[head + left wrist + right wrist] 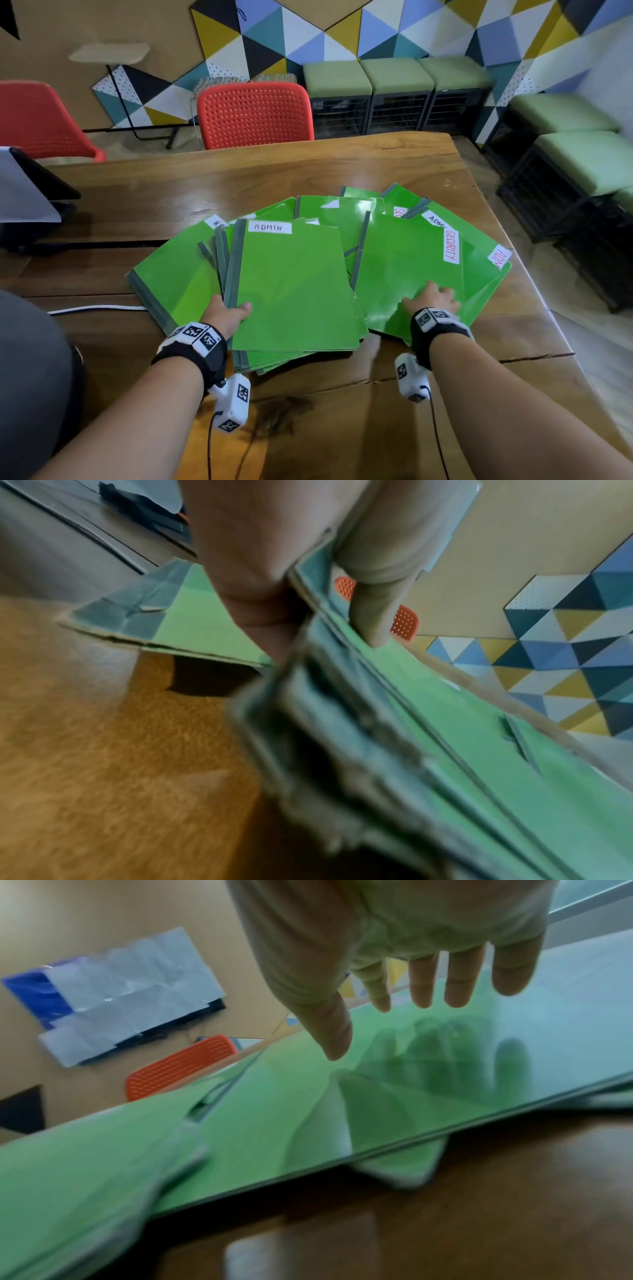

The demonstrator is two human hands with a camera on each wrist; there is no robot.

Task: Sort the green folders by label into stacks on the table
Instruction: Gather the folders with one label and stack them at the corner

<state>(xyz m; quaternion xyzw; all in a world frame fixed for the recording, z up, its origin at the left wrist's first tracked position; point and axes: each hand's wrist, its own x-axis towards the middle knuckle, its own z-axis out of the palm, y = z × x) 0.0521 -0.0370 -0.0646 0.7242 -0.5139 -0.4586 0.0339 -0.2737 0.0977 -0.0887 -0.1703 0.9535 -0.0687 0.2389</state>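
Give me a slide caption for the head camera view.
Left hand grips a bundle of green folders; right hand rests flat on another.

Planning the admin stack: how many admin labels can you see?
3: one label on the folder the left hand grips, one partly covered beside the SECURITY label, one at the far right edge. Others may be hidden.

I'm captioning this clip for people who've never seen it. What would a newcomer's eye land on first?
The fan of glossy green folders spread across the middle of the wooden table, with white labels reading ADMIN, SECURITY and HR. Next, the hands: the left hand grips a bundle topped by the ADMIN folder, and the right hand lies flat on the SECURITY folder. Behind stands a red chair.
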